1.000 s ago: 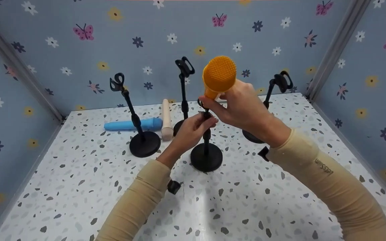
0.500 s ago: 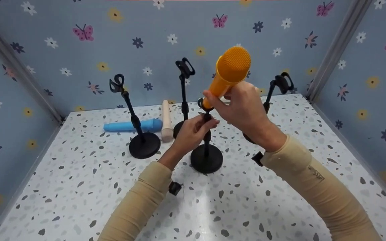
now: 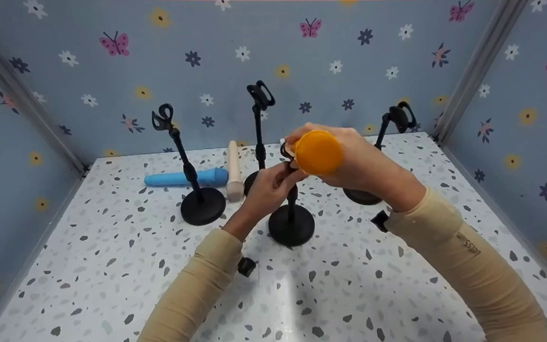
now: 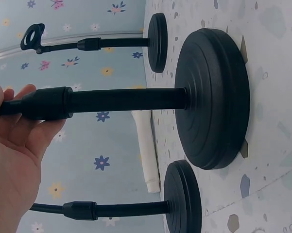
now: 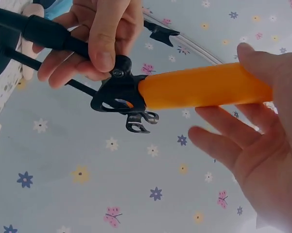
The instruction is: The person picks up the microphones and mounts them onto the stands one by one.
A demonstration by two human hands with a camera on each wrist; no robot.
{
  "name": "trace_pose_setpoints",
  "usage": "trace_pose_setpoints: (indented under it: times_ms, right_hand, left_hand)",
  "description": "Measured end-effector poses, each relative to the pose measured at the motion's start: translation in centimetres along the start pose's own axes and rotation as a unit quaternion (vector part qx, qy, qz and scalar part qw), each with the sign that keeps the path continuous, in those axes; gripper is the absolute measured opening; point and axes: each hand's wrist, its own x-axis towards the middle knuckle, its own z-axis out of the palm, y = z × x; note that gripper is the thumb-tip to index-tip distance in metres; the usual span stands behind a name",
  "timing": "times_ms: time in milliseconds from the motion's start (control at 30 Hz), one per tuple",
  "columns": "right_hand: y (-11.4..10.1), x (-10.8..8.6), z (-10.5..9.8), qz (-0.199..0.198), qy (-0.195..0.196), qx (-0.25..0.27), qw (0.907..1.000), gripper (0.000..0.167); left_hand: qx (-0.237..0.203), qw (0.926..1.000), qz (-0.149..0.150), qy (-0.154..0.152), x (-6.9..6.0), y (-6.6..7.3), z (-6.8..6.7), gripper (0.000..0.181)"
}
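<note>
You appear to be at the seating step: fitting the orange microphone into the clip on top of the nearest black stand. Your right grip grasps the microphone, thumb on one side of the handle and fingers on the other. Your left grip is closed round the stand's upper stem, just below the clip, while its round base rests on the bench.

The microphone is above the bench, its tail at the clip; a bit of orange shows through the clip's opening in the right wrist view. You cannot tell from here how firmly it is seated. The next move likely calls for steadying the stem and pushing the handle further in along its own length, letting go only once the clip bears it.

The tail points into the clip and the head points up towards the head camera, so the long axis looks strongly foreshortened there. From the right wrist, that axis runs nearly level across the view, making a shallow angle with the stem. Behind, the blue microphone lies crosswise, beside the pale microphone, which points away from you.
</note>
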Motion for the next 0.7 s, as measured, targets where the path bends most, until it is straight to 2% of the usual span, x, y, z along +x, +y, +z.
trace_pose_setpoints:
  times_ms: [67, 133, 200, 267, 333, 433, 533, 600, 700]
  right_hand:
    - [0.1, 0.0, 0.3, 0.009, 0.018, 0.002, 0.9998, 0.033]
    - [0.3, 0.0, 0.6, 0.017, 0.041, 0.021, 0.9988, 0.032]
    - [0.5, 0.1, 0.9, 0.022, 0.060, 0.044, 0.9970, 0.033]
    - [0.8, 0.2, 1.0, 0.026, 0.076, 0.066, 0.9946, 0.033]
    - [0.9, 0.3, 0.9, 0.032, 0.087, 0.077, 0.9927, 0.034]
    - [1.0, 0.4, 0.7, 0.045, 0.091, 0.072, 0.9922, 0.035]
    - [1.0, 0.6, 0.6, 0.054, 0.085, 0.064, 0.9929, 0.035]
    - [0.8, 0.8, 0.5, 0.054, 0.084, 0.048, 0.9939, 0.033]
    - [0.4, 0.9, 0.6, 0.060, 0.093, 0.013, 0.9937, 0.029]
  left_hand:
    - [-0.004, 1.0000, -0.007, -0.002, 0.0, 0.0, 0.0, 0.022]
    - [-0.035, 0.9988, -0.029, -0.016, 0.0, 0.1, 0.0, 0.026]
    - [-0.082, 0.9939, -0.063, -0.037, 0.0, 0.2, -0.2, 0.030]
    - [-0.145, 0.9808, -0.116, -0.058, 0.1, 0.3, -0.6, 0.036]
    - [-0.195, 0.9638, -0.169, -0.069, 0.3, 0.5, -0.9, 0.044]
    - [-0.259, 0.9370, -0.225, -0.065, 1.0, 0.7, -1.2, 0.054]
    - [-0.312, 0.9177, -0.241, -0.047, 1.7, 0.7, -1.1, 0.058]
    - [-0.337, 0.9089, -0.244, -0.033, 2.0, 0.7, -1.1, 0.059]
    - [-0.344, 0.9064, -0.244, -0.018, 2.1, 0.8, -1.1, 0.057]
